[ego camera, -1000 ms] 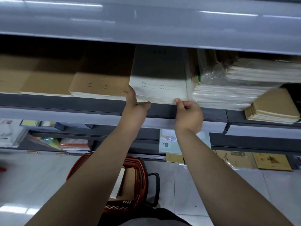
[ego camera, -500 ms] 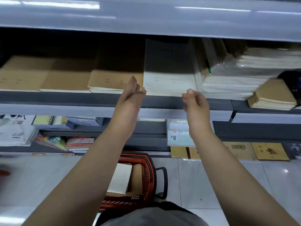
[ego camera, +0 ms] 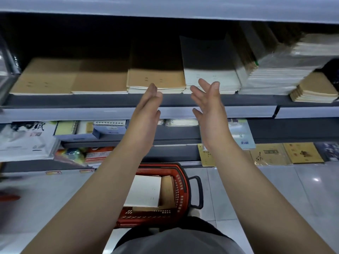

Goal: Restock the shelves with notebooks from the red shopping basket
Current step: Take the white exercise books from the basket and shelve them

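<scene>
Left fingers: straight, held together, edge-on; left hand (ego camera: 146,105) holds nothing, tips just in front of the brown notebook stack (ego camera: 156,80).
Right fingers: spread wide, palm turned inward; right hand (ego camera: 209,101) empty, tips in front of the white notebook stack (ego camera: 211,79). Contact with either stack cannot be told.
Shelf: grey ledge (ego camera: 73,101) carries flat stacks side by side; both stack fronts sit at or near the ledge edge.
Basket: red shopping basket (ego camera: 181,189) on the floor between the forearms, well below the hands; a white notebook (ego camera: 143,191) lies on top, brown ones beside and under it.
Risk 1: a stray brush from the spread right fingers could drag the top white copies over the edge.
Risk 2: fallen copies would likely land by or in the basket, bending corners.
Risk 3: the basket load is mixed; a grab without looking could put a copy on the wrong stack.
</scene>
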### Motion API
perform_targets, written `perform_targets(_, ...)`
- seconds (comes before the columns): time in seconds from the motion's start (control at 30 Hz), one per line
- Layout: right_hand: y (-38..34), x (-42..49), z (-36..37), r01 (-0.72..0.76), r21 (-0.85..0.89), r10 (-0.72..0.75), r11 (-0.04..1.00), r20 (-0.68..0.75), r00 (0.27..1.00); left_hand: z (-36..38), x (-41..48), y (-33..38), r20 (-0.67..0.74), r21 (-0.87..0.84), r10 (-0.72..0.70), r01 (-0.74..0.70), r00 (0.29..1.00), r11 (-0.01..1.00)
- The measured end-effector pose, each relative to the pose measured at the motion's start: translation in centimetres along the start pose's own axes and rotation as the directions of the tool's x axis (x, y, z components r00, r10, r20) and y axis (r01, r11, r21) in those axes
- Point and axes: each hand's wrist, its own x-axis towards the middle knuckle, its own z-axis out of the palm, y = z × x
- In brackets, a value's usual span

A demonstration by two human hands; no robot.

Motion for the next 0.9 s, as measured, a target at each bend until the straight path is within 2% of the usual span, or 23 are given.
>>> perform_targets(0.17,1.8,-2.0,3.3,-0.015,-0.05,0.017,0.999,0.051,0.999,-3.5,-1.8,-0.3,0.011,0.022,-0.036,0.036,0.999,0.999)
perform_targets(0.57,9.5,-5.8,8.1,-0.122,-0.097,0.125,0.988,0.029,0.992,-10.6,-4.4,-5.0,0.01,0.074,-0.158,0.157,0.987,0.985)
perform_targets(0.9,17.7,-5.7,8.5,-0.235,-0.21,0.256,0.949,0.076,0.964,-13.0,-3.7,-12.4,-0.064,-0.015,-0.27,0.27,0.961,0.963)
